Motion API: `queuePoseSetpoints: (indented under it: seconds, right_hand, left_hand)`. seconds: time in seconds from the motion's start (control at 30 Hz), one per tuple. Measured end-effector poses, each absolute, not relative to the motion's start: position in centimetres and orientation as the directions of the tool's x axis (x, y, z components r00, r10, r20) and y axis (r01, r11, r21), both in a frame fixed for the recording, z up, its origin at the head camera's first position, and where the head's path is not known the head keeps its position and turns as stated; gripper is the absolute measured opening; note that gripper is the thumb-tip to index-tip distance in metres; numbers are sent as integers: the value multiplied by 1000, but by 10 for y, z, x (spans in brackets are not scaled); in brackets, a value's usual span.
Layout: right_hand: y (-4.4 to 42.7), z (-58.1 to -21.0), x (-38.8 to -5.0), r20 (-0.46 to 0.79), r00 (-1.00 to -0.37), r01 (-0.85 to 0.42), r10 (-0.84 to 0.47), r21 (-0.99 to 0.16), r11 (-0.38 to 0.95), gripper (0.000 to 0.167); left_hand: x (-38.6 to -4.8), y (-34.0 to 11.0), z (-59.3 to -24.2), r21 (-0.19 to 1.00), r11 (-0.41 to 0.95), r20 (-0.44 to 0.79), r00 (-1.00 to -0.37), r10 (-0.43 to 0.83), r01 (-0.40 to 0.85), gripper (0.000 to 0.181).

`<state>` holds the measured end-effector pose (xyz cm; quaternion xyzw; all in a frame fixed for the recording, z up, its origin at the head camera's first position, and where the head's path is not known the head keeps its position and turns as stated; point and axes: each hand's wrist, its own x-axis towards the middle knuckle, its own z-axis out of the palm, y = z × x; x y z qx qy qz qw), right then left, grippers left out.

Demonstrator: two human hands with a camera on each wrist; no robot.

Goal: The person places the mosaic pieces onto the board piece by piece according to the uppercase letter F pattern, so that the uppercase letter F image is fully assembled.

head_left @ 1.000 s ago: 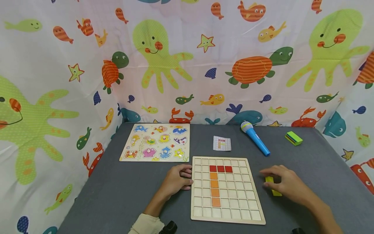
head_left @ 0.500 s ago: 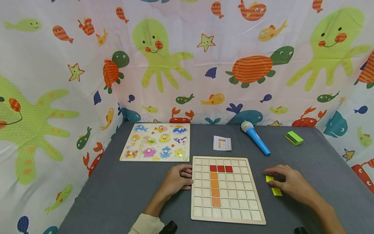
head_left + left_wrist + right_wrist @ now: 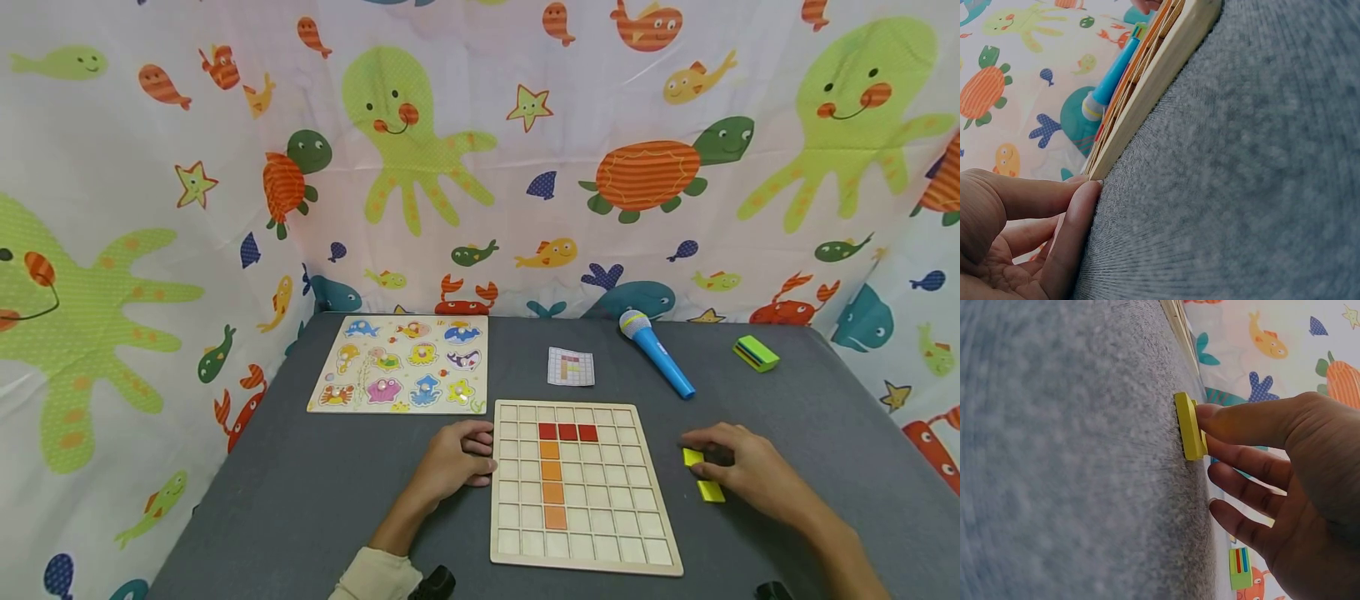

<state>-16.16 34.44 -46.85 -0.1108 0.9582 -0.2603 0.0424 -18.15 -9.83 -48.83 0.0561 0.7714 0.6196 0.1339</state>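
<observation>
My left hand point(image 3: 453, 462) holds the left edge of a wooden grid board point(image 3: 592, 546); in the left wrist view, thumb and fingers meet at the board's edge. Three red tiles point(image 3: 567, 433) form a row on it, and a column of orange tiles point(image 3: 552, 493) runs down from their left end. To the board's right, my right hand point(image 3: 742, 467) pinches a small yellow tile point(image 3: 692, 457) between thumb and index finger, low at the tabletop. Another yellow tile point(image 3: 711, 492) lies just nearer, beside the thumb; it partly hides the pinched one in the right wrist view point(image 3: 1190, 428).
A sea-animal puzzle board point(image 3: 397, 367) lies at the back left. Behind the grid board are a small printed grid card point(image 3: 571, 367), a blue toy microphone point(image 3: 658, 357) and a green block with coloured stripes point(image 3: 756, 354). A patterned curtain point(image 3: 480, 167) encloses the table.
My right hand has shifted slightly to the right, and the yellow piece under it now shows as two tiles with a gap between. The left hand and the board have stayed put.
</observation>
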Motion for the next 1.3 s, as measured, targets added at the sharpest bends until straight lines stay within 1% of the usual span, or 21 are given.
queuePoseSetpoints:
  seconds: [0.23,0.5,0.7,1.07,1.3]
  right_hand:
    - [345,-467,-163,-37,-972,-185,-232,-487,854,35]
    - [347,-466,-164,-68,-972,-167,-223,-466,869,32]
    - [347,-466,-163,-59,-970,-185,-237,-458,870,29]
    - [343,-466,-163,-41,-965,-210,-260,-472,856,29]
    - [334,-467,-163,-13,-959,-245,-282,-457,855,28]
  left_hand:
    - [-182,-98,-488,970,227,-139,-959,248,-82,55]
    - [-182,-98,-488,971,224,-141,-958,248,-85,55]
    - [-182,-98,-489,970,226,-143,-958,248,-86,56]
    - [-182,-98,-490,970,229,-137,-959,248,-79,55]
    - [-182,-98,-491,970,231,-134,-960,246,-76,55]
